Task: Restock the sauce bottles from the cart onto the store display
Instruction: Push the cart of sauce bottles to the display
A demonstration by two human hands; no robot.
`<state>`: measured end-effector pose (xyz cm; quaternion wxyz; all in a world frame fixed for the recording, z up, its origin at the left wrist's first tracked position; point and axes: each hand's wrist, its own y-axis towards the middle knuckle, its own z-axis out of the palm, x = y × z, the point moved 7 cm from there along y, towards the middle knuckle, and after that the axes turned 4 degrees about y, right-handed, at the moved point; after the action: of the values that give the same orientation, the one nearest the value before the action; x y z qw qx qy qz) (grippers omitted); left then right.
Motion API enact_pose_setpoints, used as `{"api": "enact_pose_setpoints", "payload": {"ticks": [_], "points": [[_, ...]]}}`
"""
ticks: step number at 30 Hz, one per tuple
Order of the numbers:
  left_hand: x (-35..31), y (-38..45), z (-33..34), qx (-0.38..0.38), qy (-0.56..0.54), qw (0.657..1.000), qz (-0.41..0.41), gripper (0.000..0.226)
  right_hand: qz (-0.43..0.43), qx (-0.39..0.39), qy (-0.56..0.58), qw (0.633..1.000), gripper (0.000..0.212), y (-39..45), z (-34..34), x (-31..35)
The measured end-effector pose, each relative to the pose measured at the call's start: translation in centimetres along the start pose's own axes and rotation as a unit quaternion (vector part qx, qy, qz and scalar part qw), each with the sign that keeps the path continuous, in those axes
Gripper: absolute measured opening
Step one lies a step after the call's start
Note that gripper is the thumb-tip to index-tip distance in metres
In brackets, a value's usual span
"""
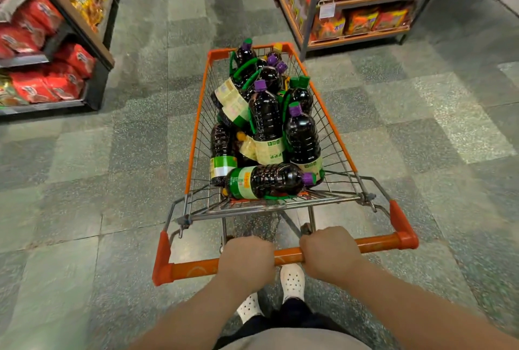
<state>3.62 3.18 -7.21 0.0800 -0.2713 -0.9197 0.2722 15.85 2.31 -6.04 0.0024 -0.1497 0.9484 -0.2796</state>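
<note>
An orange-rimmed wire shopping cart (pixel 196 113) stands in the aisle ahead of me, piled with several dark sauce bottles (pixel 266 122) that have purple caps, green handles and pale labels. One bottle (pixel 266 181) lies crosswise at the near end of the basket. My left hand (pixel 248 258) grips the orange cart handle (pixel 376 244) left of its middle. My right hand (pixel 330 251) grips the same bar just to the right, a short gap between the two fists.
Shelves of red and yellow snack packets (pixel 53 49) line the left side. A shelf unit with orange packets (pixel 362 9) stands at the right front, close to the cart's far right corner. Grey tiled floor (pixel 174 20) runs between them. My white shoes (pixel 292 279) show under the handle.
</note>
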Motion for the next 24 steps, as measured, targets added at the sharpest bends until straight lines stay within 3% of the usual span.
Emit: {"api": "enact_pose_setpoints", "payload": {"ticks": [14, 24], "points": [[6.5, 5.8, -4.4, 0.002, -0.006, 0.994, -0.111, 0.012, -0.012, -0.020, -0.001, 1.000, 0.012, 7.7, -5.8, -1.6], [12.9, 11.6, -9.0, 0.030, 0.000, 0.995, -0.095, 0.005, -0.068, -0.033, 0.003, 0.997, 0.011, 16.2, -11.5, -2.5]]}}
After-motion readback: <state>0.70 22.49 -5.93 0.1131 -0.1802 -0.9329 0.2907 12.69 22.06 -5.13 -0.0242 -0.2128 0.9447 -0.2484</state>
